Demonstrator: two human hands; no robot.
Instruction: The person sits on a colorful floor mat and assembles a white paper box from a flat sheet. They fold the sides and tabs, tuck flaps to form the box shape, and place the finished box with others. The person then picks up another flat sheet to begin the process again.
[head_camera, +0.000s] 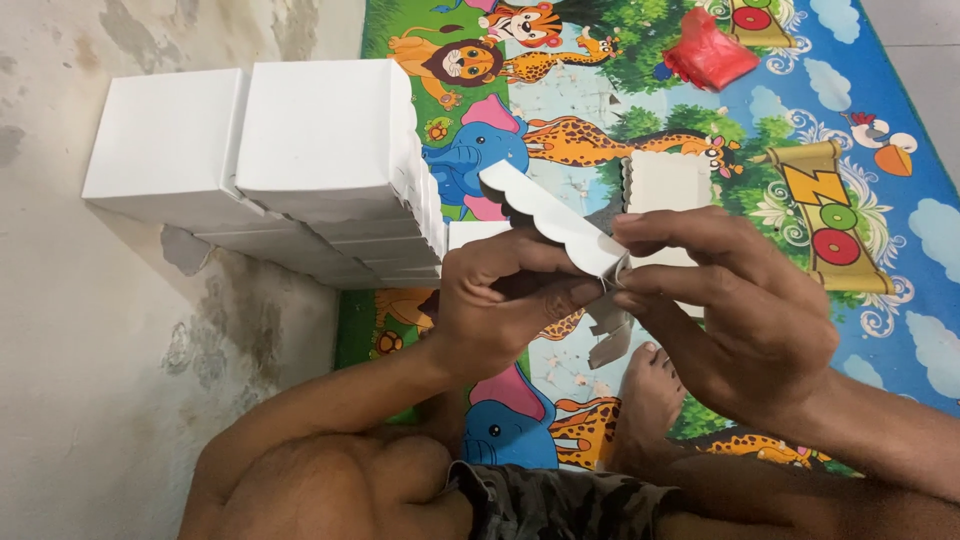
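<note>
Mid-fold, by the look of it: white carton (545, 215) with scalloped edge held above the animal mat (620, 110), left hand (495, 305) gripping underneath, right hand (740, 310) pinching its right corner. Finished boxes (320, 160) stacked far left. Next, probably, tucking that flap home.

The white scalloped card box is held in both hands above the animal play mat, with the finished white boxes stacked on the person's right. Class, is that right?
Not quite. The head view shows the stacked white boxes on the person's left, not the right. The rest stands: the left hand and the right hand hold the white scalloped card box above the animal play mat.
</note>
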